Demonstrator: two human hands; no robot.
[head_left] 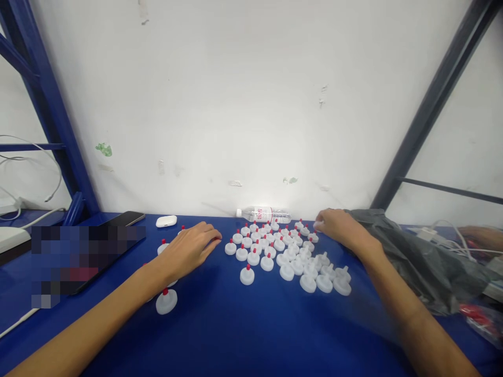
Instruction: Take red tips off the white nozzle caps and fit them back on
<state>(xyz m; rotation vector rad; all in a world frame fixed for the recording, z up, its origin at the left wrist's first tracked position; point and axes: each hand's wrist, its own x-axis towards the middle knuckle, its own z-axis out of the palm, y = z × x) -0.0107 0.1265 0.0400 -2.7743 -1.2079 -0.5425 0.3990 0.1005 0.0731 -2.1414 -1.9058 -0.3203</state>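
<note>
My left hand is above the left part of the blue table, its fingers stretched out with the thumb a little apart and nothing in them. Beneath and beside that arm stand a few white round caps with red tips, one being the front cap, others partly hidden. My right hand is at the back right edge of a large cluster of such caps. Its fingers bend together, and the fingertips are close above a red-tipped cap; whatever they pinch is hidden. Nearby, several white caps without red tips lie bunched together.
A clear plastic bottle lies against the wall behind the cluster. A white earbud case and a dark flat device, partly pixelated, are at left. To the right are a grey plastic bag, cables and a red packet. Blue metal posts flank the table.
</note>
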